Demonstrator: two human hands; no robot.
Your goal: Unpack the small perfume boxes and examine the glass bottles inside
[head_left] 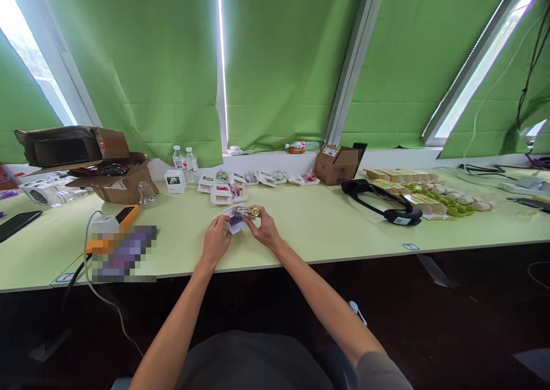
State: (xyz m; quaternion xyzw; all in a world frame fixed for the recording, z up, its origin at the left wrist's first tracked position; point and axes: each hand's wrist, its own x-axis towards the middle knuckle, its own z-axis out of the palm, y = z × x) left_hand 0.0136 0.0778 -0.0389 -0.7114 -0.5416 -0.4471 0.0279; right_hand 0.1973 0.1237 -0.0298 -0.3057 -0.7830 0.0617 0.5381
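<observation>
Just in front of me, over the near part of the table, my left hand (217, 238) is closed on the side of a small white box (235, 225) with its flaps open. My right hand (265, 228) pinches a clear, shiny ornament (244, 212) with a gold-coloured cap. The ornament lies at the mouth of the box, partly inside it. How deep it sits, I cannot tell. Beyond my hands, an open white box (221, 193) holds a pink ornament (235, 190). Behind it stand several similar open boxes, one with a green ornament (222, 176).
On the table (326, 229), a closed white box (175, 181) and water bottles (191, 160) stand at the back left. A cardboard box (337, 165) and a black headset (382, 204) are to the right. An orange power strip (129, 214) with a cable lies left.
</observation>
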